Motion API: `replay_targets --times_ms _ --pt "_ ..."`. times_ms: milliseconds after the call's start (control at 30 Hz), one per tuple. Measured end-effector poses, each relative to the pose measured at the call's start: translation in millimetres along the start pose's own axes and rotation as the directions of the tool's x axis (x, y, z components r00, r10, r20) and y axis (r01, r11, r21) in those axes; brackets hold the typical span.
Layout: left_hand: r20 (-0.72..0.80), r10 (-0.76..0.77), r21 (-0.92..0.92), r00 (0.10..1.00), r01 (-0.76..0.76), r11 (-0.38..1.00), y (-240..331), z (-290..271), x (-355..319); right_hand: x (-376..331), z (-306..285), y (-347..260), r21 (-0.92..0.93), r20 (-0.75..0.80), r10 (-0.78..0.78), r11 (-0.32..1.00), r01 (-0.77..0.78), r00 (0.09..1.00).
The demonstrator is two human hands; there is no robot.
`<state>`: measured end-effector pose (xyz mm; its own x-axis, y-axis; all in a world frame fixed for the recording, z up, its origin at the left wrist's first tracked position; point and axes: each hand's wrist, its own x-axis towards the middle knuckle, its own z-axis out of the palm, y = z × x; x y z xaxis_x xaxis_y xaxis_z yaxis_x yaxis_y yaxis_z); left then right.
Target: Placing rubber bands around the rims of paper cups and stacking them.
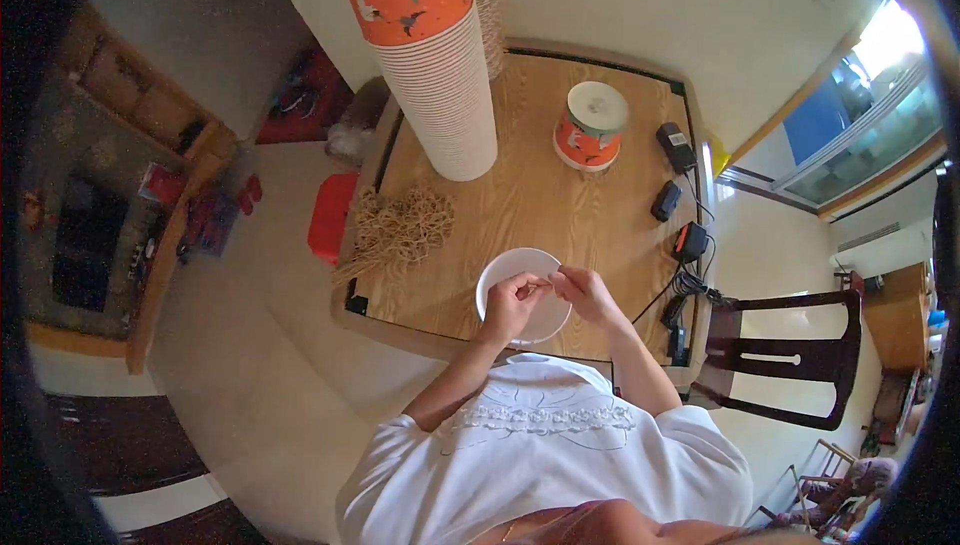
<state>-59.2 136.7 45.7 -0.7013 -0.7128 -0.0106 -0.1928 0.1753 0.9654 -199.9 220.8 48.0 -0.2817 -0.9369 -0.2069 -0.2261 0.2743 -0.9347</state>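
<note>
- White top (pixel 560 455): smooth cloth, raised textured trim across the chest; lower edge of frame cuts it off.
- Left hand (pixel 510 307): fingertips pinched on a thin tan strand (pixel 541 286). Its near end is lost in the fingers.
- Right hand (pixel 586 295): also pinched narrow, on the strand's other side. Strand too small to read fully; can't tell whether it's knotted.
- White bowl (pixel 546 329): round, smooth, open side up, directly under both hands and the strand. They cover part of the inside; can't tell whether they touch the rim.
- Table (pixel 535 210): wood-grain top, dark edge, rounded corners.
- Cord pile (pixel 402 229): tan, loopy, fibrous, left on the table; single strands can't be traced.
- Black adapters (pixel 676 148) and tangled leads at the right edge; lead ends hard to follow.
- Dark slatted chair (pixel 785 355) beyond the table's right side; seat mostly hidden.
- Tall stack (pixel 445 95): nested tubs, upside down, ribbed by pale rims, orange and green top tub clipped by the frame. Ribbed column behind mostly hidden.
- Short inverted tub stack (pixel 590 140), same print, toward the far edge.
</note>
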Motion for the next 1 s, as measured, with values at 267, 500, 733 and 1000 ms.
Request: replay_targets --times_ms 267,500,733,1000 --pt "-0.082 0.009 -0.151 0.997 -0.021 0.988 -14.8 11.9 4.7 -0.6 9.0 -4.6 0.120 -0.105 -0.127 0.983 0.140 0.986" --pt "-0.075 0.046 -0.128 0.996 -0.055 0.990 -15.7 9.5 2.2 4.1 -4.4 8.5 0.147 -0.021 -0.110 0.983 0.112 0.994" --pt "-0.074 0.003 -0.136 0.997 -0.013 0.991 -4.2 2.0 1.4 1.2 2.2 -7.1 -0.015 -0.017 -0.024 1.000 0.024 1.000" --pt "-0.122 0.002 -0.042 0.992 -0.007 0.999 -42.5 5.8 7.3 29.7 6.6 16.9 -0.347 -0.229 -0.154 0.936 0.067 0.961"
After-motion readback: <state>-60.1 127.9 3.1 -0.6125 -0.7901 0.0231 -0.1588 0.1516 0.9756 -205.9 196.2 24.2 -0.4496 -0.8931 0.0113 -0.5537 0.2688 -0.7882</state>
